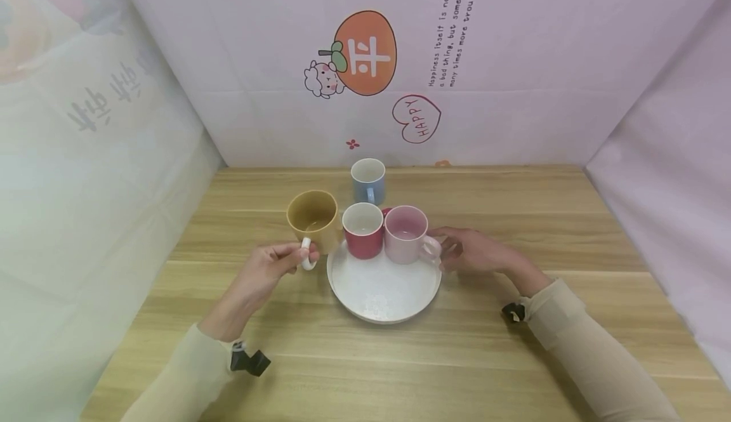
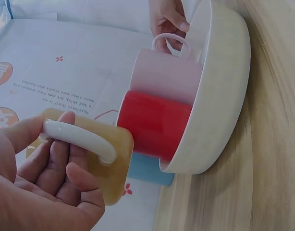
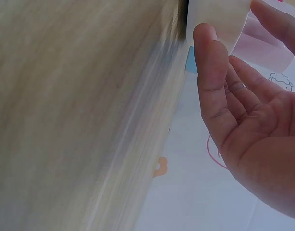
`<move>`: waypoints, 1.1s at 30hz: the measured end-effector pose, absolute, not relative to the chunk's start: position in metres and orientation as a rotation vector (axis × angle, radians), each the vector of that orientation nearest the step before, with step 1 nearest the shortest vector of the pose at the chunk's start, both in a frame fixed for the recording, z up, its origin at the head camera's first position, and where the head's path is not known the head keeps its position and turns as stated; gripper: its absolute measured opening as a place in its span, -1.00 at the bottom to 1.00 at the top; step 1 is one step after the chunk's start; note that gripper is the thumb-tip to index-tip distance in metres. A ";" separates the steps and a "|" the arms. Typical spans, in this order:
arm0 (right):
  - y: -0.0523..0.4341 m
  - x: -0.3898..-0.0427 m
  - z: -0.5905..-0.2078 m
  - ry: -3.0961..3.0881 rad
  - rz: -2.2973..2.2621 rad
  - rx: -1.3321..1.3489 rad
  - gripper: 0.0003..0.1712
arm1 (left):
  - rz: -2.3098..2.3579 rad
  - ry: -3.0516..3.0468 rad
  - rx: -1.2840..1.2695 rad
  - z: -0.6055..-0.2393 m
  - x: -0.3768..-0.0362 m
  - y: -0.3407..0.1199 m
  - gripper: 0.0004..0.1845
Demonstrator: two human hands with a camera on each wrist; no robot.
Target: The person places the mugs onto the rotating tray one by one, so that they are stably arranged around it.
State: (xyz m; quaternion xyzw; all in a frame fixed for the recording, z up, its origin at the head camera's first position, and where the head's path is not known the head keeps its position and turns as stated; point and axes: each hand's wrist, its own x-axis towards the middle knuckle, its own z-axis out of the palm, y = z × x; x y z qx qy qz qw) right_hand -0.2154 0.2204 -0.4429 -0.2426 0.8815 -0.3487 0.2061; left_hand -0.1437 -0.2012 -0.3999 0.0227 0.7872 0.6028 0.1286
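Note:
My left hand [image 1: 267, 274] pinches the white handle [image 2: 80, 137] of a yellow mug [image 1: 322, 231], which is held up beside the left rim of a round white tray [image 1: 382, 292]. Inside the tray, along its far side, a red mug [image 1: 364, 244] and a pink mug [image 1: 401, 249] stand upright next to each other. My right hand [image 1: 476, 252] is at the tray's right rim, close to the pink mug's handle. Its fingers [image 3: 215, 79] are loosely bent with nothing gripped between them; whether they touch the rim I cannot tell.
Behind the tray a light blue mug [image 1: 368, 187] stands on the wooden table [image 1: 502, 358], its handle toward me. A printed white cloth [image 1: 257, 111] hangs at the table's back edge, with more cloth on both sides.

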 end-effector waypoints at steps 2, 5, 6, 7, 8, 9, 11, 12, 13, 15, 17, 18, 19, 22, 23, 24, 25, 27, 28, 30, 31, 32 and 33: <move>0.220 -0.216 -0.444 2.457 -0.966 -0.667 -0.17 | 1.740 2.286 0.063 -0.399 -0.140 -0.201 -0.61; 0.220 -0.217 -0.445 2.458 -0.963 -0.657 -0.17 | 1.732 2.272 0.061 -0.397 -0.135 -0.201 -0.61; 0.220 -0.217 -0.445 2.458 -0.964 -0.662 -0.16 | 1.733 2.265 0.065 -0.397 -0.133 -0.202 -0.61; 0.220 -0.217 -0.445 2.459 -0.965 -0.663 -0.16 | 1.735 2.259 0.069 -0.397 -0.131 -0.202 -0.61; 0.219 -0.217 -0.445 2.460 -0.968 -0.661 -0.16 | 1.739 2.252 0.073 -0.397 -0.130 -0.202 -0.61; 0.219 -0.217 -0.445 2.460 -0.972 -0.670 -0.16 | 1.741 2.247 0.079 -0.396 -0.129 -0.202 -0.61; 0.220 -0.217 -0.444 2.462 -0.974 -0.680 -0.17 | 1.747 2.236 0.093 -0.396 -0.126 -0.202 -0.62; 0.220 -0.217 -0.444 2.464 -0.972 -0.672 -0.17 | 1.751 2.230 0.101 -0.396 -0.125 -0.202 -0.62; 0.220 -0.216 -0.444 2.464 -0.973 -0.669 -0.17 | 1.755 2.223 0.109 -0.396 -0.124 -0.202 -0.62; 0.220 -0.216 -0.444 2.459 -0.975 -0.681 -0.17 | 1.761 2.216 0.138 -0.396 -0.122 -0.202 -0.63; 0.220 -0.216 -0.444 2.457 -0.975 -0.685 -0.17 | 1.766 2.211 0.171 -0.395 -0.121 -0.201 -0.63; 0.220 -0.216 -0.444 2.457 -0.975 -0.683 -0.17 | 1.765 2.212 0.184 -0.395 -0.120 -0.200 -0.64; 0.220 -0.216 -0.443 2.454 -0.981 -0.692 -0.17 | 1.762 2.210 0.198 -0.394 -0.119 -0.200 -0.64; 0.220 -0.215 -0.443 2.450 -0.991 -0.705 -0.17 | 1.751 2.202 0.236 -0.393 -0.116 -0.198 -0.63; 0.220 -0.215 -0.443 2.450 -0.993 -0.706 -0.18 | 1.750 2.196 0.251 -0.393 -0.115 -0.197 -0.63; 0.220 -0.215 -0.443 2.451 -0.994 -0.705 -0.18 | 1.750 2.187 0.260 -0.393 -0.114 -0.196 -0.63; 0.220 -0.215 -0.443 2.451 -0.993 -0.706 -0.18 | 1.753 2.175 0.270 -0.392 -0.113 -0.196 -0.62; 0.220 -0.215 -0.443 2.459 -0.985 -0.697 -0.18 | 1.764 2.152 0.289 -0.392 -0.112 -0.194 -0.61; 0.220 -0.215 -0.444 2.461 -0.981 -0.688 -0.17 | 1.770 2.141 0.300 -0.392 -0.111 -0.193 -0.61; 0.220 -0.216 -0.444 2.463 -0.974 -0.679 -0.17 | 1.781 2.118 0.315 -0.392 -0.109 -0.191 -0.61; 0.219 -0.216 -0.444 2.462 -0.972 -0.676 -0.17 | 1.785 2.108 0.320 -0.392 -0.108 -0.190 -0.61; 0.219 -0.215 -0.443 2.461 -0.971 -0.672 -0.17 | 1.787 2.100 0.327 -0.391 -0.108 -0.188 -0.61; 0.219 -0.215 -0.443 2.459 -0.972 -0.666 -0.17 | 1.788 2.094 0.334 -0.391 -0.107 -0.187 -0.61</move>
